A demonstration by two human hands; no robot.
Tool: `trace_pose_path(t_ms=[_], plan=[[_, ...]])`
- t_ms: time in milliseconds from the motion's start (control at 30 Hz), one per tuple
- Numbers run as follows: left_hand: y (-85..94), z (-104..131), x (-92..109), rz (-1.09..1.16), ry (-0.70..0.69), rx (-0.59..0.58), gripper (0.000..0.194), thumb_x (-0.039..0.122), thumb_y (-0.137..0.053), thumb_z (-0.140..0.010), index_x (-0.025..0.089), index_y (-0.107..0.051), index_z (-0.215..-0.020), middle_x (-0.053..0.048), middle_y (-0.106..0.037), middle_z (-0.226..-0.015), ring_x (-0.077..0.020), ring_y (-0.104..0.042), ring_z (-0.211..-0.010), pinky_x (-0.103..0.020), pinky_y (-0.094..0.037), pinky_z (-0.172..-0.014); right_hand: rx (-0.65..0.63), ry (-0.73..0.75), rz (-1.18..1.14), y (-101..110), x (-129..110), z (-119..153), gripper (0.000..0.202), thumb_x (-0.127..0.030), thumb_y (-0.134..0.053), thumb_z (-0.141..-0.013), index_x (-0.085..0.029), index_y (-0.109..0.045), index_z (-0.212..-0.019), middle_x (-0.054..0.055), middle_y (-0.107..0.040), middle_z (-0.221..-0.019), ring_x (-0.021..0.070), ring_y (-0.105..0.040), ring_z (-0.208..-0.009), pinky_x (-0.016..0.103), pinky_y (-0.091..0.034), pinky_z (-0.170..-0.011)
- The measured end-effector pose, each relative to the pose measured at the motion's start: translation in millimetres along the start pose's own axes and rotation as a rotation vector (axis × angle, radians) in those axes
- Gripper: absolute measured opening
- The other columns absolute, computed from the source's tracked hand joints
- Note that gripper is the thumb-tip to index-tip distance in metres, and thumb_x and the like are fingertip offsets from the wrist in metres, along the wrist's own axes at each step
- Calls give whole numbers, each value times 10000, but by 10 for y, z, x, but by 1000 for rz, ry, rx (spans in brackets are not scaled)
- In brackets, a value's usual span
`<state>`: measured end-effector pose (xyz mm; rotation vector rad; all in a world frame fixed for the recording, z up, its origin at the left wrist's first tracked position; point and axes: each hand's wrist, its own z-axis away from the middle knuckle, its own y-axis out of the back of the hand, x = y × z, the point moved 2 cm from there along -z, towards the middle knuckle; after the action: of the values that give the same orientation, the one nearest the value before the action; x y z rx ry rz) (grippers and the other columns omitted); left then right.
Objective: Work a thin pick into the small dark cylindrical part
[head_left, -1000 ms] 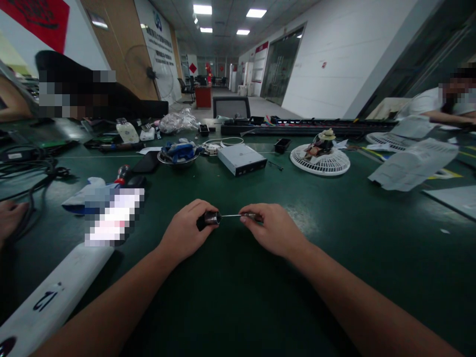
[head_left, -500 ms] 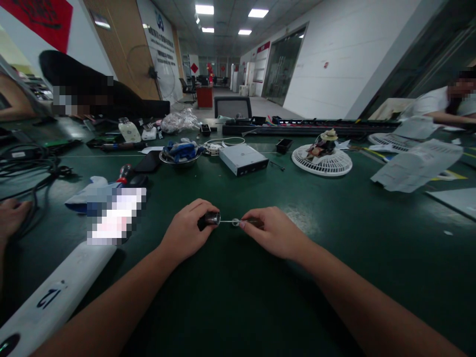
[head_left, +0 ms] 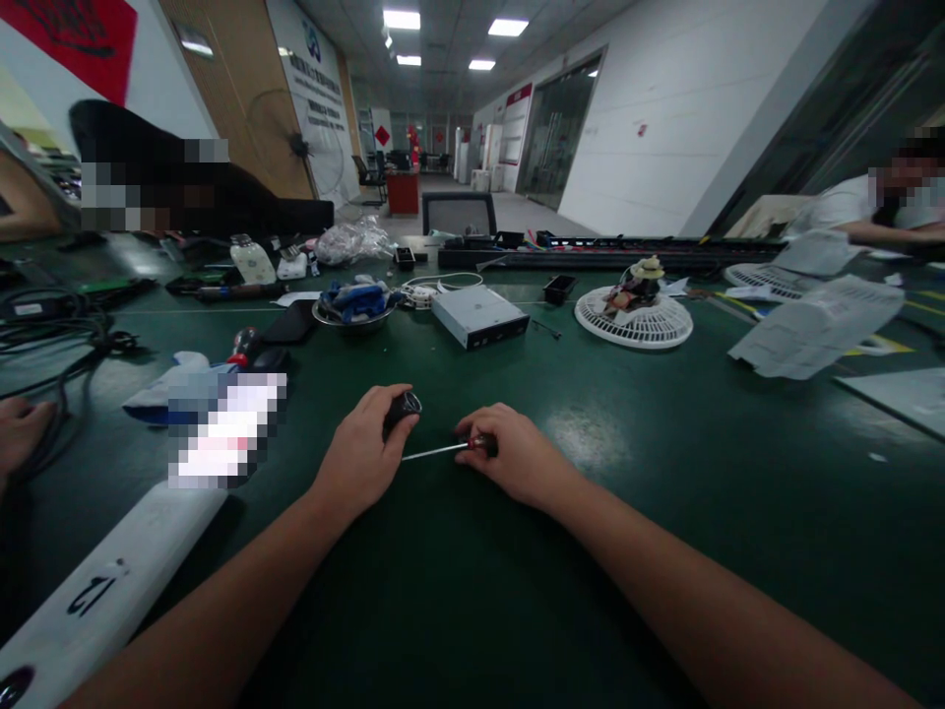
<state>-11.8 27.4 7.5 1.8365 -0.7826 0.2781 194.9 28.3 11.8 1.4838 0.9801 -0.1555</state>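
Note:
My left hand [head_left: 361, 448] is closed around a small dark cylinder [head_left: 405, 408], whose round end with a pale rim faces up and to the right. What the cylinder is, I cannot make out. In my right hand [head_left: 509, 448] is a screwdriver [head_left: 435, 452] with a red and black handle. Its thin metal shaft points left, and the tip passes close to or behind the left fingers. Both hands are low over the green table [head_left: 472, 581]. No small ring shows between them; the right fingers may hide it.
Ahead lie an optical drive [head_left: 481, 313], a metal bowl with blue items [head_left: 354, 303] and a white fan grille [head_left: 635, 320]. At left are a phone-like bright screen on a white stand [head_left: 110, 591], another screwdriver [head_left: 243, 345], cables and another person's hand [head_left: 22, 433].
The left hand has tilted the cylinder upward, away from the screwdriver's shaft. The right hand has shifted slightly left, exposing the red part of the handle. A small ring seen near its fingertips is out of sight.

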Motion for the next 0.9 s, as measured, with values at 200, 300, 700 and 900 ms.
trace_pose_path(t_ms=[200, 300, 700, 900], plan=[[0, 6, -6, -5, 77, -103, 343, 291, -459, -960, 206, -471, -1293, -85, -649, -1074, -240, -637, -924, -405, -508, -807, 66, -69, -82, 44, 19, 19, 85, -104, -679, -753, -187, -671, -770, -10, -628, -703, 114, -536, -597, 261, -431, -589], [-8, 13, 19, 0, 58, -164, 328, 297, -449, -962, 218, -456, -1281, -81, -647, -1050, -239, -635, -901, -403, -501, -784, 139, -129, -271, 73, 27, 19, 104, -126, -658, -756, -175, -681, -845, 3, -648, -754, 116, -559, -620, 266, -461, -615], [-74, 82, 101, 93, -101, -323, 301, 292, -593, -889, 219, -489, -1162, -50, -636, -1020, -219, -632, -875, -360, -495, -752, 215, -37, -480, -16, -61, 55, 390, -176, -699, -754, -208, -366, -555, 40, -706, -905, 166, -639, -770, 312, -478, -697], [-76, 102, 152, 57, -247, -385, 271, 269, -609, -887, 217, -546, -1144, -55, -632, -1068, -233, -605, -950, -393, -487, -831, 232, -14, -298, 6, -97, 59, 344, -140, -703, -753, -202, -411, -583, 6, -637, -783, 124, -540, -644, 262, -408, -595]])
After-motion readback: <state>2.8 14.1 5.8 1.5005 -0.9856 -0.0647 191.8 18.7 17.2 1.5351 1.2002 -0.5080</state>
